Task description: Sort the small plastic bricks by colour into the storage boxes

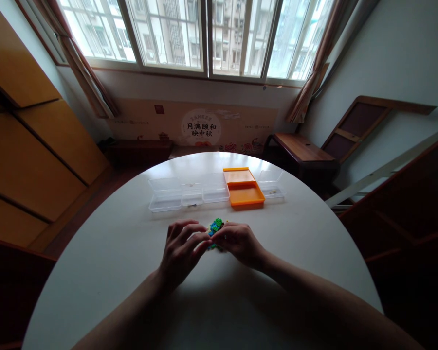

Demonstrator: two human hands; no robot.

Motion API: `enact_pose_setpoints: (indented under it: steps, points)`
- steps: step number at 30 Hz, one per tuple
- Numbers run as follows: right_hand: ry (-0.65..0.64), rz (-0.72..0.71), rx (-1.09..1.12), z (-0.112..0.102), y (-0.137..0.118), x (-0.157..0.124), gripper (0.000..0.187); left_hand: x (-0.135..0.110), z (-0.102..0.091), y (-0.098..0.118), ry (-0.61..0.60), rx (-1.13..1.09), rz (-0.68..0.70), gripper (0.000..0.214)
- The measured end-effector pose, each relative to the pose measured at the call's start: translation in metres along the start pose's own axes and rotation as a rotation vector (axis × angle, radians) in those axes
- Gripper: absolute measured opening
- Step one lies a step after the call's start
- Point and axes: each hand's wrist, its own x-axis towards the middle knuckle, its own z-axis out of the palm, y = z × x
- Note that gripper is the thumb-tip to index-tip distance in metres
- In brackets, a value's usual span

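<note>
A small heap of tiny green, blue and yellow pieces (216,225) lies on the white table between my hands; they look like little plastic building bricks, too small to tell for certain. My left hand (182,245) is at the heap's left side, its fingers bent and thumb and forefinger drawn together at the pieces. From the right, my right hand (241,242) pinches at the same spot, its fingertips meeting those of the left. Whatever sits between the fingertips is hidden or too small to name. Part of the heap is covered by my fingers.
Beyond the hands, an orange box (246,202) stands with its lid raised. Clear plastic boxes (167,206) are lined up to its left. Another clear box (277,194) at its right has a few small bits inside. The round white table (105,272) curves away at both sides.
</note>
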Motion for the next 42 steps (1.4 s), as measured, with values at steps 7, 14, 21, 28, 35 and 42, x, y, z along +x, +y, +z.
enact_pose_setpoints:
  steps: [7, 14, 21, 28, 35, 42]
  points:
    - [0.343, 0.095, -0.138, -0.046, 0.028, 0.024, 0.015, 0.001, 0.002, 0.0, -0.01, 0.007, -0.008, 0.008]
    - [0.76, 0.158, -0.414, -0.122, 0.075, 0.034, 0.024, 0.001, 0.003, -0.002, -0.017, 0.028, -0.018, 0.003]
    - [0.851, 0.162, -0.588, -0.147, 0.095, 0.024, 0.031, 0.001, 0.004, -0.004, -0.018, 0.029, -0.013, 0.006]
    - [0.866, 0.214, -0.416, -0.151, 0.104, 0.027, 0.039, 0.001, 0.005, -0.006, -0.024, 0.044, -0.028, 0.007]
    - [0.927, 0.248, -0.253, -0.141, 0.099, 0.03, 0.038, -0.003, 0.009, -0.011, -0.083, 0.083, -0.08, 0.012]
    - [0.812, 0.185, -0.285, -0.11, 0.084, 0.026, 0.03, -0.01, 0.01, -0.013, -0.317, 0.112, -0.252, 0.019]
